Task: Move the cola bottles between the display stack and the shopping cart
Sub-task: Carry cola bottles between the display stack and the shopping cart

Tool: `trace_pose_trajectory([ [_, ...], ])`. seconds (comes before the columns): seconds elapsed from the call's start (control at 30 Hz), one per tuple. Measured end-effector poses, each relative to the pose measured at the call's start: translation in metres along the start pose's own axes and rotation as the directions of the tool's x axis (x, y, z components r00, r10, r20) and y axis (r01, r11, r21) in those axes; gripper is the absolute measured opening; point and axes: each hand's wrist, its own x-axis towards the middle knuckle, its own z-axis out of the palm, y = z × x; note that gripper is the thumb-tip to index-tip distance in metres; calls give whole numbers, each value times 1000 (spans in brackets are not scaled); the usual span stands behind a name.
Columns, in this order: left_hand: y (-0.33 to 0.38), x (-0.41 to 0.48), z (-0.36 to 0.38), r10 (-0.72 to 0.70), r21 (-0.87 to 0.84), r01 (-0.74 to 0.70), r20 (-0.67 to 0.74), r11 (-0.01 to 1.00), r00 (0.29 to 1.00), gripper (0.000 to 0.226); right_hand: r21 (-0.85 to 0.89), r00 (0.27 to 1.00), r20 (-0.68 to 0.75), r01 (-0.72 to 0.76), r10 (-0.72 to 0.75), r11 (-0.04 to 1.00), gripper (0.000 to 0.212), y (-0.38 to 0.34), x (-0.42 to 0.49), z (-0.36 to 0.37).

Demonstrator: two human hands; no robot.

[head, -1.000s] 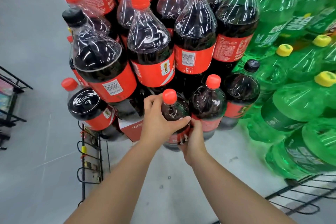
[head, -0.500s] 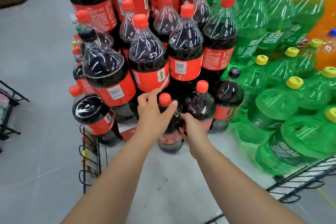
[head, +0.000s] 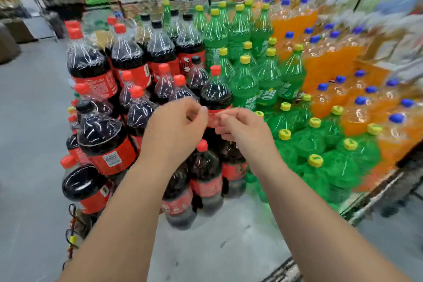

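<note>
The cola bottles (head: 100, 137) hold dark drink and have red labels. Most caps are red, a few black. They stand in steps on the display stack (head: 128, 61), wrapped in shiny clear plastic. The smaller cola bottles (head: 206, 174) stand lowest, in front.

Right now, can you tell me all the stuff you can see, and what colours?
cola bottles: many, dark with red labels and mostly red caps, left of the stack
green bottles: many, green with yellow caps, middle of the stack
orange bottles: many, orange with blue caps, right of the stack
floor: one, grey, left and below
left hand: one, fingers curled, in front of the cola bottles
right hand: one, fingers curled, beside the left hand; unclear if either holds anything
</note>
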Motion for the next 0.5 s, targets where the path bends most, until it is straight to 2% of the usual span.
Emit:
trace_pose_trajectory([
  [0.23,103,-2,24,7,-217,11,79,976,997,33,29,993,-68,98,-96,995,22,-45,-26,-107],
  [0.5,232,-29,89,30,-492,80,212,867,977,32,15,975,-168,149,-145,989,25,-68,-73,-268],
])
